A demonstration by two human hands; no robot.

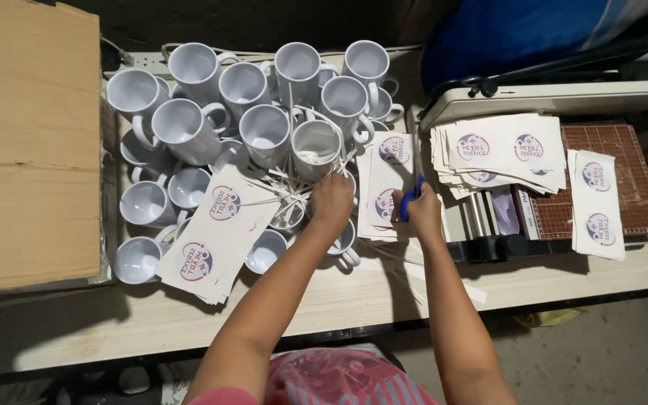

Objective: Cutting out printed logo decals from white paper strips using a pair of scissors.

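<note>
Blue-handled scissors [409, 199], apparently, sit gripped in the right hand's [423, 212] fingers.

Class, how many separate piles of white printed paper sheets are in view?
4 piles: one across the white ceramic mugs at left, one under the right hand, one on the paper trimmer, one at far right. More may be hidden.

Roughly twenty white mugs [264, 131] crowd the surface [339, 300], four stacks of printed sheets [215, 236], one cardboard box [28, 135], one paper cutter [549, 97].
</note>
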